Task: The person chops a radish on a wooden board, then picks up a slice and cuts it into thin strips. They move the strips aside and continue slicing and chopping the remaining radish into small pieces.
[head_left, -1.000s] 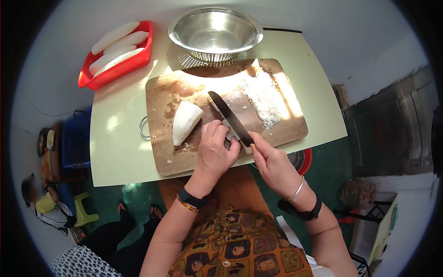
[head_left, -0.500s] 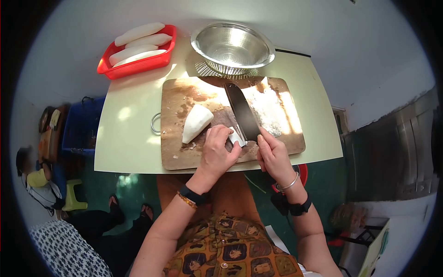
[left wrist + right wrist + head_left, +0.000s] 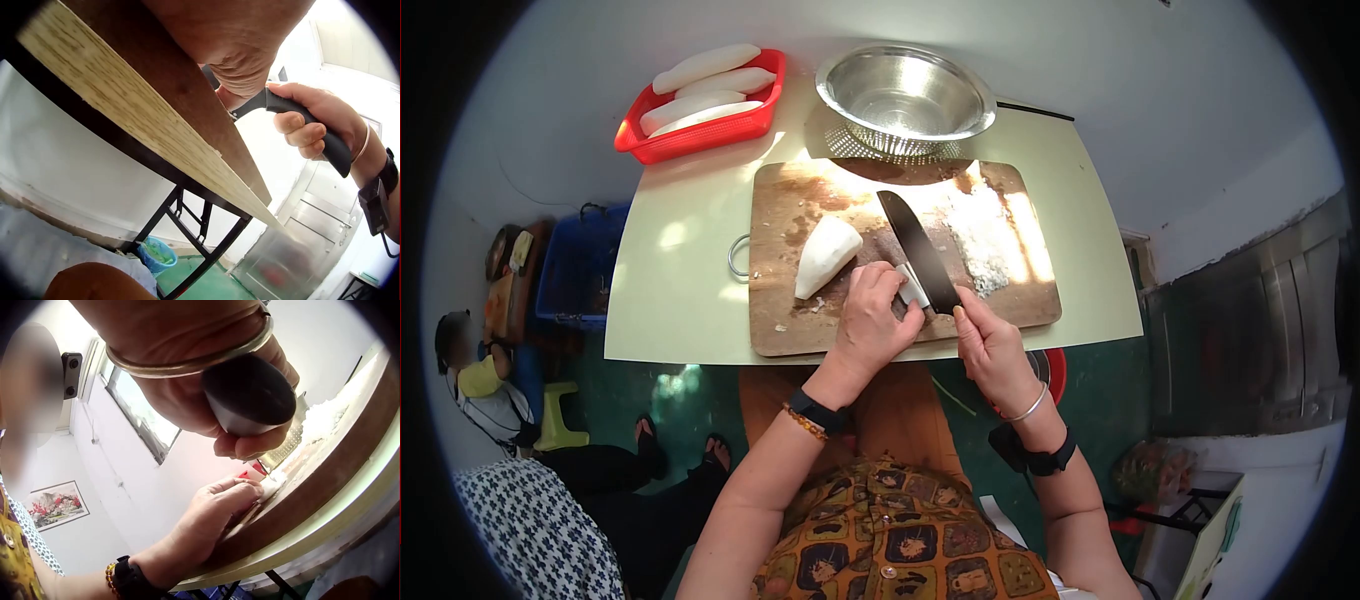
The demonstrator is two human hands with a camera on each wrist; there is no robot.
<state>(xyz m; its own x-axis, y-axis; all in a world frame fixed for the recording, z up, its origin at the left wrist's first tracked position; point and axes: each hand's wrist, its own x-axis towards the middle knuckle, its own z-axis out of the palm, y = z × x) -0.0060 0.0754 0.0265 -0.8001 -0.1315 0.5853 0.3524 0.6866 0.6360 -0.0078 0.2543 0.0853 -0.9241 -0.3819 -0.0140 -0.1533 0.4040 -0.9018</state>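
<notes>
My left hand (image 3: 870, 318) holds down a small white block of radish (image 3: 913, 287) on the wooden cutting board (image 3: 785, 338), its fingers bent over the block. My right hand (image 3: 996, 352) grips the black handle (image 3: 338, 152) of a broad dark knife (image 3: 922, 250). The blade lies along the right side of the block, close to the left fingertips, its tip pointing away from me. Left of the left hand rests a larger tapered chunk of peeled white radish (image 3: 828, 257). Finely chopped white bits (image 3: 982, 250) are heaped on the board's right part.
At the back left of the pale table (image 3: 675, 320) stands a red basket (image 3: 700, 143) with several whole peeled radishes. A steel bowl (image 3: 905, 95) sits over a perforated colander (image 3: 890, 150) behind the board. Another person (image 3: 480, 390) is at the far left.
The head view has shifted. The blade turned flatter half a second ago and now stands edge-down again against the block. The left hand stays on the block.
</notes>
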